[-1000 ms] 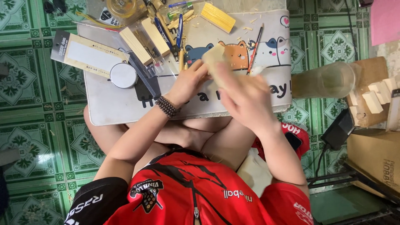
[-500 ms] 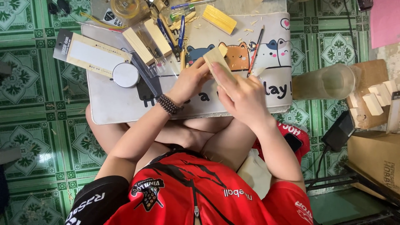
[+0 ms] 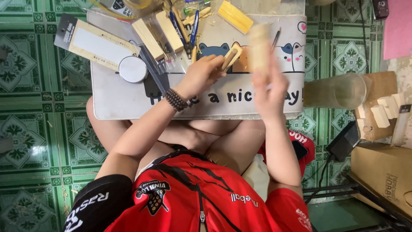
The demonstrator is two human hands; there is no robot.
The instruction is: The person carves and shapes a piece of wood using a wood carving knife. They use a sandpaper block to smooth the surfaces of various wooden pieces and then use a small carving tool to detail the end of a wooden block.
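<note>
Mid-carving, I judge: left hand (image 3: 199, 77) fingers pinching a small wooden frame (image 3: 231, 57); right hand (image 3: 269, 88) fingers gripping a blurred wooden block (image 3: 259, 47) at upper centre; next calls for steadying.

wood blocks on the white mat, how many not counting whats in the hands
3: two pale wood blocks side by side, one left of the other, at the mat's top left, and a yellower block at top centre. Others may be hidden under the tools.

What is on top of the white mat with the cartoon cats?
On the white mat lie wooden blocks, blue pliers, a round tin and a yellow block. The left hand and the blurred right hand cover parts of the cats.
</note>
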